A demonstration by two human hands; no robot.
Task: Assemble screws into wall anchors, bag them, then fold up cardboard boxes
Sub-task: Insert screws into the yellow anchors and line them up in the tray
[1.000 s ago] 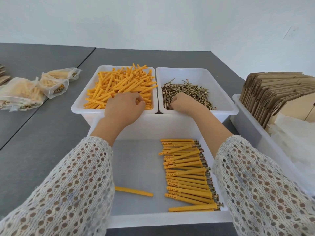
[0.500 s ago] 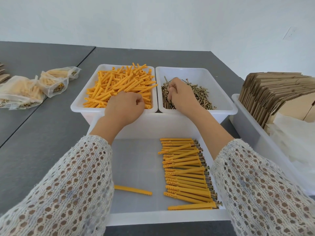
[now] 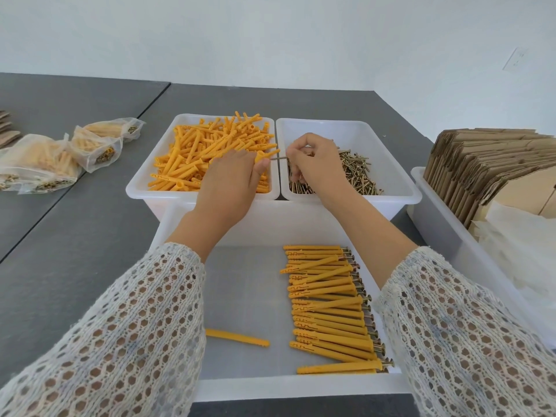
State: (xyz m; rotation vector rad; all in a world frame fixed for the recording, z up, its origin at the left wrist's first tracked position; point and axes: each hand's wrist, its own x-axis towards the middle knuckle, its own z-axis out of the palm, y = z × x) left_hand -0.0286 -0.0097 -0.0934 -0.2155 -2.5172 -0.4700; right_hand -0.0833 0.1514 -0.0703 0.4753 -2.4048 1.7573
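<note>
My left hand [image 3: 230, 183] holds an orange wall anchor [image 3: 261, 157] over the white bin of loose anchors [image 3: 210, 155]. My right hand [image 3: 316, 164] pinches a thin screw [image 3: 278, 158] whose tip meets the open end of that anchor, above the divide between the anchor bin and the white bin of screws [image 3: 355, 173]. In the near white tray [image 3: 240, 296], a row of assembled anchors with screw heads [image 3: 328, 308] lies on the right. One bare anchor [image 3: 237, 337] lies alone near the tray's left.
Filled clear bags [image 3: 60, 158] lie on the grey table [image 3: 75, 236] at the far left. A white bin [image 3: 436, 224] on the right holds a stack of flat cardboard boxes [image 3: 487, 164] and clear plastic bags [image 3: 523, 251].
My right hand rose out of the screw pile with a screw and moved left to the anchor. My left hand lifted an anchor and turned it towards the screw.
</note>
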